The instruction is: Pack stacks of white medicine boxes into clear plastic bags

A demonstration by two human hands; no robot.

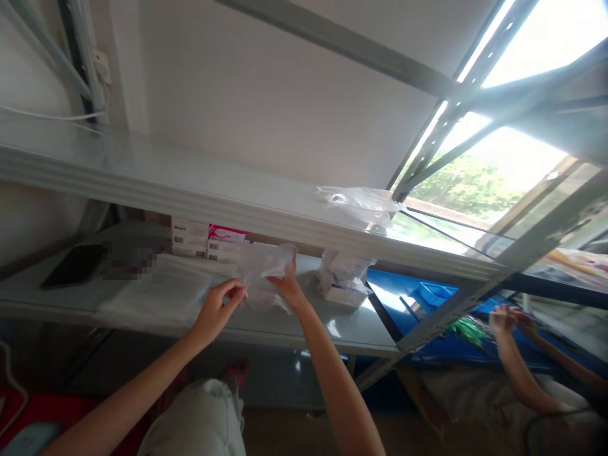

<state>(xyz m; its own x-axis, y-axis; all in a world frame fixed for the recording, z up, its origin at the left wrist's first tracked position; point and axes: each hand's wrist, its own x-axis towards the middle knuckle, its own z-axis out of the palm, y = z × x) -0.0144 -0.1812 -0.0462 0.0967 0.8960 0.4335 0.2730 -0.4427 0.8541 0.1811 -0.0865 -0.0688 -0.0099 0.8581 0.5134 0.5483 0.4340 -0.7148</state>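
Plastic bag [266,263] btwn both hands

Held bag [266,266]: thin clear plastic film, crinkled, slightly glossy; pinched by left hand [216,310] and right hand [285,285].
Upper shelf [190,183]: painted metal, pale grey, smooth, satin sheen.
Lower shelf [285,320]: the same grey metal, smooth.
Loose bag on upper shelf [361,204]: transparent plastic, wrinkled, shiny.
Boxes [209,240]: printed cardboard, matt.
Flat sheets [166,288]: translucent plastic, soft gloss.
Dark slab [73,266]: black, glossy.
Tray [427,294]: blue plastic, smooth.
Uprights [451,101]: perforated metal, grey, matt.
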